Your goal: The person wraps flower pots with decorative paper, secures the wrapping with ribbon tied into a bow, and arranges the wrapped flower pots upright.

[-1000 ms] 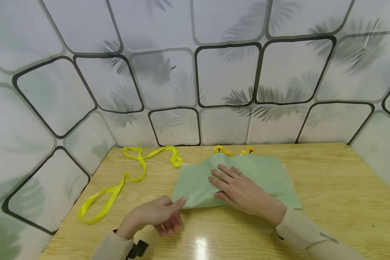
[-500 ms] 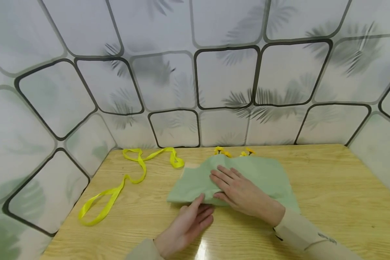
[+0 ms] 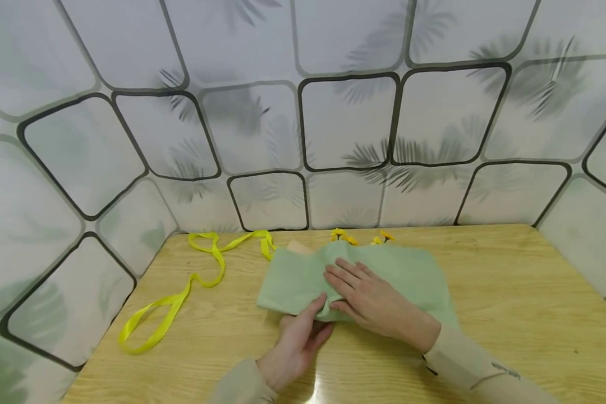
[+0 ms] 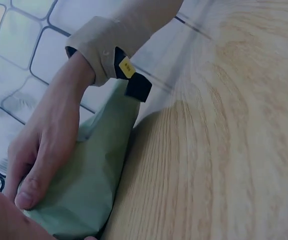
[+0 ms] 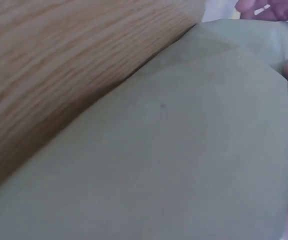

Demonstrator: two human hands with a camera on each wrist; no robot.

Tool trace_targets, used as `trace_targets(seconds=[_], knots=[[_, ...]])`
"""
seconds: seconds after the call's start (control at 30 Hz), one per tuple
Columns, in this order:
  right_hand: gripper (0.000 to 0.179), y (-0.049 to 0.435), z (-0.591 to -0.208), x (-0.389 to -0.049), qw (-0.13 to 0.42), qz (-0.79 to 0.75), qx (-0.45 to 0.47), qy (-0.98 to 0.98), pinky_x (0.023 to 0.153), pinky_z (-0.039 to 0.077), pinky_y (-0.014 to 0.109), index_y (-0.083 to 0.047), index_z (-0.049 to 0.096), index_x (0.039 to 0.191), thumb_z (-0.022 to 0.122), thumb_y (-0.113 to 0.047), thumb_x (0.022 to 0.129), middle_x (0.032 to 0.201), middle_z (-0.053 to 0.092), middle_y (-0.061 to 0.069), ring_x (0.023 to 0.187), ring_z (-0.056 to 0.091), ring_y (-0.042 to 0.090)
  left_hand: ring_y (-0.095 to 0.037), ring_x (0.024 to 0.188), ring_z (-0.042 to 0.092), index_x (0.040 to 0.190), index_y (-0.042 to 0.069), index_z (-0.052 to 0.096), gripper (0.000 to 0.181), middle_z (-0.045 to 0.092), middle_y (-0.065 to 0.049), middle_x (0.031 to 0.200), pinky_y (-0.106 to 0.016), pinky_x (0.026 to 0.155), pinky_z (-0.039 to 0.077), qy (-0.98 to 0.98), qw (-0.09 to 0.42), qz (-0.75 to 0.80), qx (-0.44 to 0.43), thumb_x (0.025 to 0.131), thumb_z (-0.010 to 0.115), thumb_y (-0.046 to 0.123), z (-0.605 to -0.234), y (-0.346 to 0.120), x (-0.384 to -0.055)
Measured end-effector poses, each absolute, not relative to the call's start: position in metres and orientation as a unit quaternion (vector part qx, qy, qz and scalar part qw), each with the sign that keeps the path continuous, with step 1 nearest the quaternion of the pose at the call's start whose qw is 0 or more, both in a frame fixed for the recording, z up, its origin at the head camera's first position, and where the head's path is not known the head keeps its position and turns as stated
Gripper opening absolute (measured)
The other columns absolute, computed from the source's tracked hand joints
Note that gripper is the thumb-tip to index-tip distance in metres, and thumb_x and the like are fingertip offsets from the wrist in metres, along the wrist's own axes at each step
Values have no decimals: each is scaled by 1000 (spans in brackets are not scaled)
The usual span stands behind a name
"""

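Note:
A sheet of light green wrapping paper point(image 3: 414, 272) lies folded over on the table. Yellow flowers point(image 3: 339, 233) poke out past its far edge, their stems hidden beneath. My right hand point(image 3: 376, 297) rests flat on top of the paper, fingers straight and pointing to the far left. Close beside it, my left hand point(image 3: 298, 342) pinches the near edge, thumb above and fingers underneath. In the left wrist view, the right hand point(image 4: 51, 137) presses on the green paper point(image 4: 91, 185). Paper point(image 5: 184, 130) fills most of the right wrist view.
A yellow ribbon point(image 3: 182, 296) winds loosely across the left of the wooden table point(image 3: 525, 314). A beige piece point(image 3: 300, 247) shows behind the paper's left part. Patterned panels point(image 3: 350, 123) stand along the table's back and sides.
My left hand has moved right and forward from the paper's left corner to its near edge beside the right hand. The paper's left part has shifted and folded. My right hand stays in place.

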State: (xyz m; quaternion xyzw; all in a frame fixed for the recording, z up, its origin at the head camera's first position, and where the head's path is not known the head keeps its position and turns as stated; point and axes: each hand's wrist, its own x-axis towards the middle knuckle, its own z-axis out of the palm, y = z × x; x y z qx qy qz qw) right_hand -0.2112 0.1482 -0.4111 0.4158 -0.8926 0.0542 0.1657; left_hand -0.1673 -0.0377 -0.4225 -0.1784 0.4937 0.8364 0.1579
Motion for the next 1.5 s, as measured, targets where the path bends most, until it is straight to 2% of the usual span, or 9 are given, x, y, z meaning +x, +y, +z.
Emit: trace_targets(seconds=[0.13,0.27,0.43,0.63,0.77,1.03,1.3,1.4,1.5], knots=[[57,150,-410,-215,172,61,444,-877,112,44,59,-5,53,148,51,-44,106,153,54,11,145,48,34,-4,82,69,129,1,51,48,71,6,90,-23,76,59,507,146,824,-206,96,73,28,-420,-34,-164],[56,154,-407,-223,159,78,479,-860,111,45,58,-6,55,146,55,-43,104,152,56,10,144,49,34,-6,83,70,131,0,51,51,72,4,93,-26,79,60,503,148,823,-218,96,73,29,-421,-31,-160],[55,156,-403,-229,130,90,501,-851,113,44,59,-7,55,146,56,-43,104,152,55,10,144,48,34,-10,89,72,135,1,50,51,76,1,100,-31,83,61,510,133,822,-216,99,66,33,-424,-33,-159],[57,156,-402,-229,128,83,490,-858,116,41,57,-9,56,146,58,-45,103,154,54,8,146,46,32,-17,104,71,141,-3,37,51,70,-8,117,-34,89,60,485,100,847,-193,102,61,20,-427,-36,-163],[59,157,-404,-225,131,63,472,-870,116,41,59,-10,53,149,53,-48,105,157,51,8,148,43,33,-23,103,74,140,-4,36,54,74,-12,112,-39,86,63,474,97,851,-203,103,64,24,-428,-36,-161],[58,159,-405,-216,143,57,442,-884,114,42,59,-12,51,151,51,-48,106,160,46,10,149,41,37,-22,96,77,139,-1,40,55,78,-10,107,-38,80,64,477,76,853,-199,102,64,31,-428,-36,-157],[57,158,-408,-215,155,76,442,-880,114,43,57,-9,52,150,55,-44,105,158,48,11,148,42,37,-16,104,72,141,2,39,64,68,-7,123,-38,93,60,494,69,841,-210,95,76,26,-429,-34,-162],[58,158,-409,-215,160,76,438,-881,114,43,57,-8,51,150,56,-43,104,158,48,12,148,43,36,-16,111,67,141,0,39,67,59,-9,132,-36,101,56,510,57,832,-209,91,80,20,-427,-30,-167],[60,158,-411,-215,164,71,435,-883,114,44,57,-7,50,151,56,-44,104,158,49,12,148,43,35,-18,112,64,139,-3,39,65,56,-12,133,-34,101,55,531,44,818,-215,89,78,12,-426,-27,-170]])
